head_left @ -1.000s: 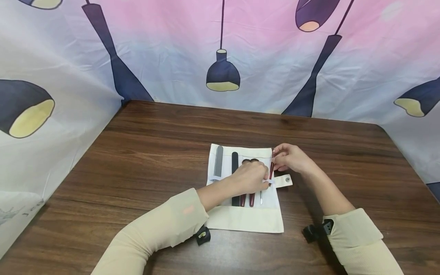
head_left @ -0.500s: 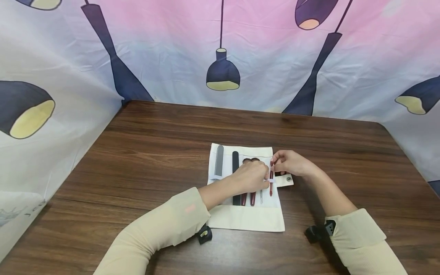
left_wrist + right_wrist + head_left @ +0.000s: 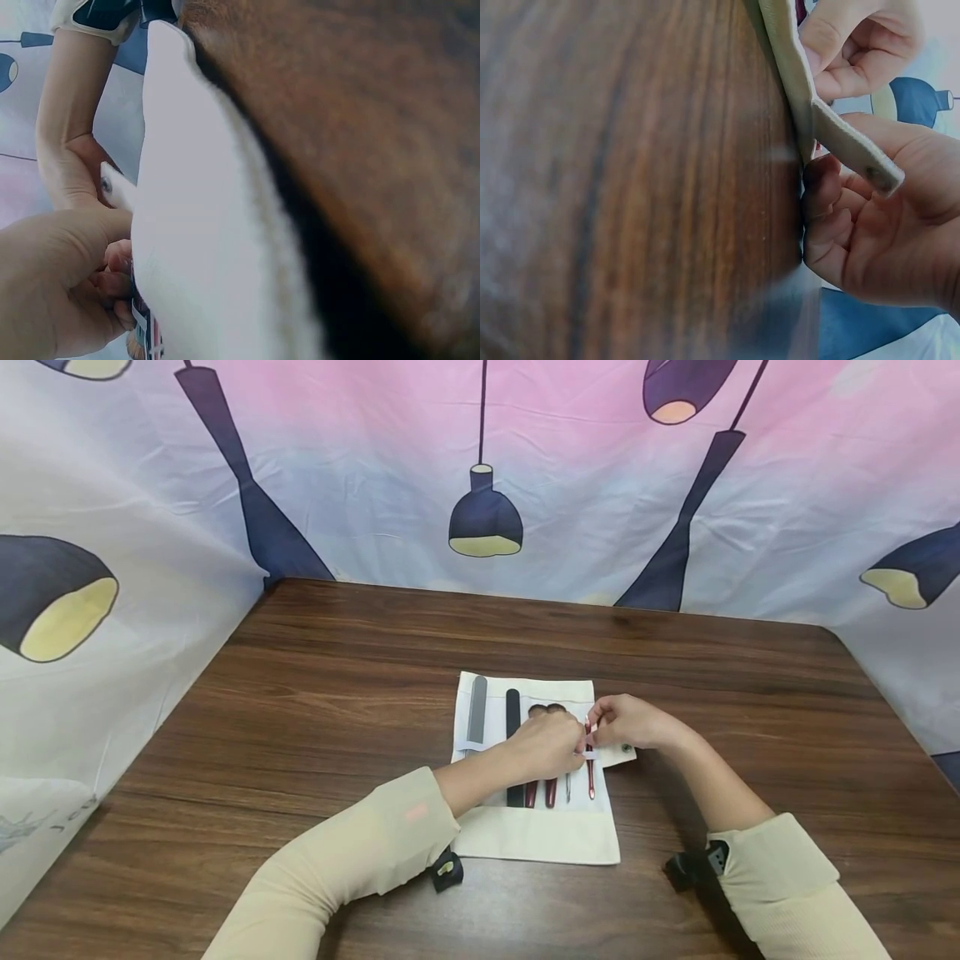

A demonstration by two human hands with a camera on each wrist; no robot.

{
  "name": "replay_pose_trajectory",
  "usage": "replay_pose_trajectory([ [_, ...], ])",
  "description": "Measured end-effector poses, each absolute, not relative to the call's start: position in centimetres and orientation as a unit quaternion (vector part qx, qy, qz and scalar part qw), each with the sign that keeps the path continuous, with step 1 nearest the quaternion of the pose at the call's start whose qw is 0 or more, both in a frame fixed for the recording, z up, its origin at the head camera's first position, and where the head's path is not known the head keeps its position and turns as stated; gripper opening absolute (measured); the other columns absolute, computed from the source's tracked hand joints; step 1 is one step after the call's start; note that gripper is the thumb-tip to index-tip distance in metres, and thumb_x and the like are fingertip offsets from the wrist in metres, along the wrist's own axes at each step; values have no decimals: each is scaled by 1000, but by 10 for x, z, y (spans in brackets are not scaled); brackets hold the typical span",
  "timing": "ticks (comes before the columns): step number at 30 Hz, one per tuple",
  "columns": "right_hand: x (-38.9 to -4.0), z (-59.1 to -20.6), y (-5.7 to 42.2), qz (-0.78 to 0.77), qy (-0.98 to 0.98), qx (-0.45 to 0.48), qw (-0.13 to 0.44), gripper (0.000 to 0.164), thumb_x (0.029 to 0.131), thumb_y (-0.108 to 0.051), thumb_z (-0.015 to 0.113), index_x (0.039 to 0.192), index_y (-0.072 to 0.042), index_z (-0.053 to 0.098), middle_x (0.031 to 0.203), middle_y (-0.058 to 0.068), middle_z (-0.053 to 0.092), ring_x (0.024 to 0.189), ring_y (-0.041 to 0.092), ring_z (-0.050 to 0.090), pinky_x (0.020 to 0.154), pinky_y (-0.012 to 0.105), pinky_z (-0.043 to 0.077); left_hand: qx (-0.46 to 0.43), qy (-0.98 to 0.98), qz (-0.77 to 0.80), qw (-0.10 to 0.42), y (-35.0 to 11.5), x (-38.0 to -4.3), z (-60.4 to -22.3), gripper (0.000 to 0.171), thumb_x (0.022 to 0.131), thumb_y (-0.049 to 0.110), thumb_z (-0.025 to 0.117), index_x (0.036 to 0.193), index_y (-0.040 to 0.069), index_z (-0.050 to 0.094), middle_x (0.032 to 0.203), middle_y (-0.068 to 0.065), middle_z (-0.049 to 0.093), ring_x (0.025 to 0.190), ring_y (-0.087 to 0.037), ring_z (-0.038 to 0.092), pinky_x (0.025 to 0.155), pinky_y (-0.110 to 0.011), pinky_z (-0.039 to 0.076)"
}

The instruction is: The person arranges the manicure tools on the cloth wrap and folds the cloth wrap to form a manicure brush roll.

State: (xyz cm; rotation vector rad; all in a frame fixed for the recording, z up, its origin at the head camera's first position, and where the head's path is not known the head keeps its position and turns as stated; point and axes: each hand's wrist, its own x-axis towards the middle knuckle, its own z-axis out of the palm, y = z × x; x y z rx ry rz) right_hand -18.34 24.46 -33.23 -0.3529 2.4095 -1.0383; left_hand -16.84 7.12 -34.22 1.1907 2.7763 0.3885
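An off-white fabric tool roll (image 3: 534, 837) lies unrolled on the table. Across it my left hand (image 3: 543, 747) reaches, fingers curled, pinching the white elastic band near the roll's right edge. My right hand (image 3: 630, 722) pinches the upper end of a slim red tool (image 3: 590, 772) with a pale pointed tip, which passes under that band. In the right wrist view, the snap strap (image 3: 855, 148) juts out between both hands. Beside the left hand lie a black nail file (image 3: 513, 714), two dark red-handled brushes (image 3: 551, 793) and a thin metal tool (image 3: 567, 787).
A grey file (image 3: 477, 710) sits under the band at the roll's left side. Dark wood-grain table (image 3: 337, 693) surrounds the roll. Behind it hangs a cloth backdrop (image 3: 375, 502) printed with lamps. Black wrist cameras (image 3: 447, 870) hang under the sleeves.
My right hand has moved down and slightly left, sliding the red tool toward me under the band, so its lower tip shows further down. The left hand stays in place.
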Motion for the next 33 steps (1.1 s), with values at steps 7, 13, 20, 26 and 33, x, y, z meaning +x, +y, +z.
replay_pose_trajectory([
  [7,-185,-329,243,-334,909,-122,219,29,77,-9,69,97,2,52,68,3,53,59,13,47,53,26,37,394,910,116,47,72,-168,-341,9,85,20,64,81,14,69,74,7,58,67,-7,51,53,-22,41],
  [13,-169,-304,258,-248,958,-95,110,32,86,-28,63,103,-2,53,86,8,59,72,20,54,62,34,42,380,915,137,22,53,-175,-315,28,86,24,64,109,7,65,100,-1,59,86,-13,56,71,-23,47],
  [20,-125,-282,271,-259,956,-117,78,19,88,-27,61,91,-8,62,74,0,58,64,16,50,57,32,41,278,947,158,20,-5,-223,-293,16,87,16,61,96,4,66,96,-6,59,85,-19,56,74,-32,47],
  [26,-93,-306,255,-297,900,-191,254,17,87,-27,62,81,-12,64,66,-2,57,58,14,55,52,28,45,228,955,167,89,-44,-252,-310,17,90,13,56,95,0,65,91,-9,63,68,-17,54,69,-34,46],
  [33,-75,-323,244,-302,893,-171,287,27,83,-27,67,64,-11,58,54,-4,55,47,12,53,48,26,43,218,945,208,126,-57,-256,-322,16,91,10,55,96,0,67,91,-9,65,63,-15,50,68,-31,43],
])
